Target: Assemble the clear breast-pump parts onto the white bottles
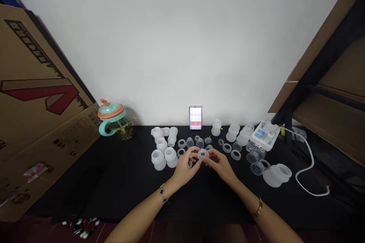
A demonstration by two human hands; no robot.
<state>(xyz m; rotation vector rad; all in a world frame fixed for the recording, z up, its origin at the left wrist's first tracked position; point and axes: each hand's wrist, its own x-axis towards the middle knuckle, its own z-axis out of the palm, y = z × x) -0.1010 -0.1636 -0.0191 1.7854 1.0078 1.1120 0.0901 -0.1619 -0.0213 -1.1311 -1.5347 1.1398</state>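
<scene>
Between my two hands, just above the black table (pixel 125 182), is a clear baby bottle collar ring (pixel 203 154), tilted so its round opening faces me. My left hand (pixel 184 167) pinches its left side with thumb and fingers, while my right hand (pixel 221 165) grips the right side. Whether a teat sits inside the ring is too small to tell. Behind the hands lie several loose clear rings (pixel 227 147), teats (pixel 208 140) and clear caps (pixel 189 142). To the left stand several open white bottle bodies (pixel 158 160); one ring is partly hidden by my left hand.
Along the back right are several capped bottles (pixel 233 132), with a white power strip (pixel 265 135) and its cord beside them. An open bottle (pixel 277 175) lies at right. A phone (pixel 195 117) leans on the wall. A teal-handled jug (pixel 115 121) and cardboard box (pixel 42 102) are left.
</scene>
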